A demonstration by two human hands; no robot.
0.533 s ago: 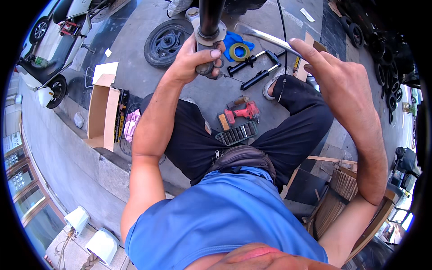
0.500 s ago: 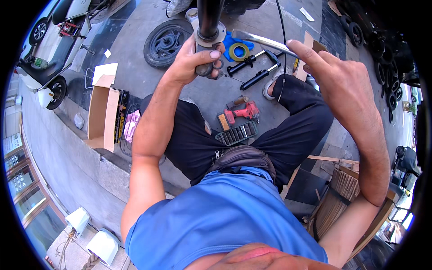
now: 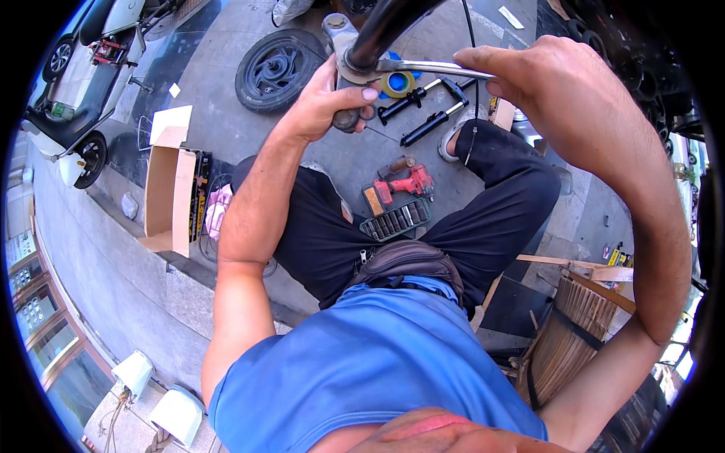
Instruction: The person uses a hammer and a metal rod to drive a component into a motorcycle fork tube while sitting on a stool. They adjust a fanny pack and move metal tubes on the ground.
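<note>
Left grip [image 3: 323, 100] wraps metal bracket [image 3: 341, 38]: likely heavy, stiff; best held below black tube [image 3: 391, 29]. Right grip [image 3: 550, 83] clasps seemingly rigid bar [image 3: 430, 67].

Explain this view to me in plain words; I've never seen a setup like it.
There is no robot here, just a person's two bare hands. A wide-angle camera worn on the head looks down, so straight edges bend near the rim and the blue shirt fills the bottom.

The left hand grips a metal fitting at the end of a black tube. The right hand holds a metal bar, whose tip seems to meet the fitting near the tube's base.

On the ground lie a wheel, a red power tool and a socket tray. An open cardboard box stands to the left.
</note>
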